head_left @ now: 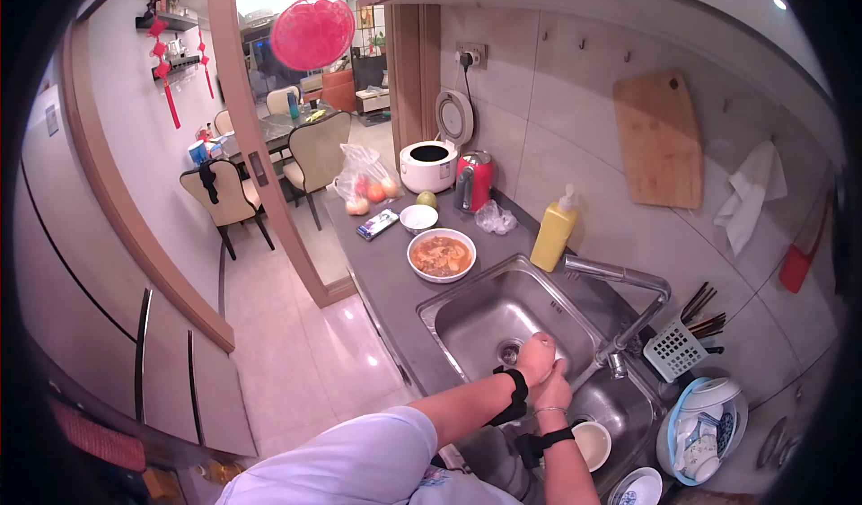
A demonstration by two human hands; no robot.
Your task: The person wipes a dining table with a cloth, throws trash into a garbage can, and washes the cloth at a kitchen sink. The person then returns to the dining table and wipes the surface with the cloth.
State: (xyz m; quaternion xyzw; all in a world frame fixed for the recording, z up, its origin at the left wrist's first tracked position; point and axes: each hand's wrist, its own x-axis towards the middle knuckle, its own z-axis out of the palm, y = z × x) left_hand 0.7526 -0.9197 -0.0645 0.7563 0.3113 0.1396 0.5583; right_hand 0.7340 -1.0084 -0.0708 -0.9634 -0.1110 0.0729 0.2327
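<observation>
At this moment, both hands are together above the double-basin stainless steel sink (489, 312). The left hand (537, 358) touches the right hand (550, 390) — I judge that the step in hand is a contact of one hand with the other. The left fingers look bent inward, but I cannot tell how tightly; the right fingers are partly hidden, so I cannot tell if they are closed. I see no object in either hand. The nearest things are the curved grey metal faucet (620, 273), whose outlet hangs over the sink just to the right of the hands, and the round cream-coloured bowl (592, 445), which sits in the sink's nearer basin. The white round bowl with reddish food (441, 257) stands beyond the sink, and the tall yellow pump bottle (553, 238) is at its wall side. Any next move calls, in my judgement, for clearance from the faucet — it is close.
</observation>
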